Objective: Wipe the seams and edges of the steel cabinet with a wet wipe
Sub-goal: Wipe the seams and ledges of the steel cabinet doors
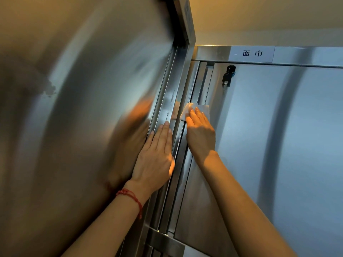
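Note:
The steel cabinet fills the view, with an open steel door swung out at the left. My right hand lies flat, fingers straight, pressing a white wet wipe against the vertical seam by the door frame. My left hand, with a red bracelet at the wrist, rests flat with straight fingers on the open door's inner edge channel. Part of the wipe is hidden under my right fingers.
A black lock with a key sits near the top left of the right-hand door. A white label with two characters is on the cabinet's top rail. A hinge bracket shows at the bottom. The wall rises above the cabinet.

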{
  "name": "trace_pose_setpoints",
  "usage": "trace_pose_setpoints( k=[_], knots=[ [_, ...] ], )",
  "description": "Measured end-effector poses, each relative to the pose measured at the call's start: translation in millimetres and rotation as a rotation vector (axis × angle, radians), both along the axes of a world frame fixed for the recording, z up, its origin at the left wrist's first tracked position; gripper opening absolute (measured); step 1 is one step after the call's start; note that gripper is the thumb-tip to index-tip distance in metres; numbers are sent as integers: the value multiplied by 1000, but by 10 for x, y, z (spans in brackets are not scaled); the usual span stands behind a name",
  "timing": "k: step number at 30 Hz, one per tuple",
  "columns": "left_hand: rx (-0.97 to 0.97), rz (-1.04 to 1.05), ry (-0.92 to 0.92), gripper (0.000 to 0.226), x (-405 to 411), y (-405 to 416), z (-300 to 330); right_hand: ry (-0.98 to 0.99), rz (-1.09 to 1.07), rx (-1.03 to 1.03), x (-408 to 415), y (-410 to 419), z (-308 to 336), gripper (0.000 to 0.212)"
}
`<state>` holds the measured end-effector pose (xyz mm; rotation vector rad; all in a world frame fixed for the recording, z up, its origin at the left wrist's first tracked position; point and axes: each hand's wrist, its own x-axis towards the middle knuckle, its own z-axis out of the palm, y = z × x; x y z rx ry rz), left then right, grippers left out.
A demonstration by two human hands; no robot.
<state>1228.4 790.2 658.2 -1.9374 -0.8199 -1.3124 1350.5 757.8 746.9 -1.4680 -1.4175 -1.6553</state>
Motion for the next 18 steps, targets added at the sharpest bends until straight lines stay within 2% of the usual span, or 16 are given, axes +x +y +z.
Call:
trace_pose_setpoints(
  k=[5, 11, 18],
  knots=[
    [0, -8, -14, 68, -16, -23, 8, 58, -28, -26, 57, 97, 234, 40],
    [-42, 0, 15, 68, -8, 10, 2, 20, 41, 49, 5, 66, 71, 36],
    [-41, -33, -1, 68, -2, 22, -7, 87, 12, 11, 29, 123, 198, 38]
  ],
)
